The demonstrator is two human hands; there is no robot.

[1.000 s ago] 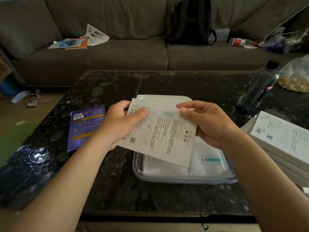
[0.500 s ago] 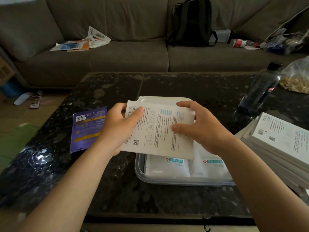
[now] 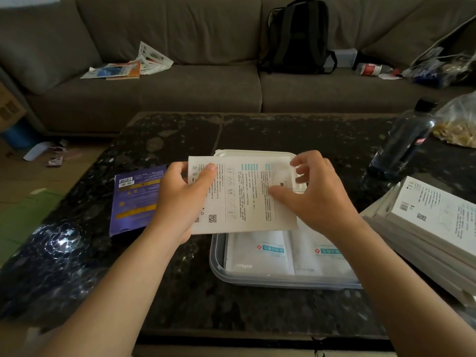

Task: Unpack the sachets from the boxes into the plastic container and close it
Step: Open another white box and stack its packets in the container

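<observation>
I hold a flat white box (image 3: 242,197), printed side up, just above the far half of the clear plastic container (image 3: 215,264). My left hand (image 3: 180,199) grips the box's left edge, thumb on top. My right hand (image 3: 316,194) is at the box's right end: the thumb presses on the printed face and the curled fingers are on the end flap, which stands slightly open. Two white sachets (image 3: 260,253) with teal labels lie side by side in the container. The container's white lid (image 3: 253,152) lies behind, mostly hidden by the box.
A stack of white boxes (image 3: 432,220) sits at the right table edge. A flattened purple box (image 3: 134,199) lies to the left. At the far right stand a dark bottle (image 3: 404,148) and a plastic bag (image 3: 461,124). Behind the table is a sofa with a backpack (image 3: 296,37).
The box has turned from tilted to level. My right hand slid along it to the right end and its fingers have lifted the end flap. More of the sachets now shows below.
</observation>
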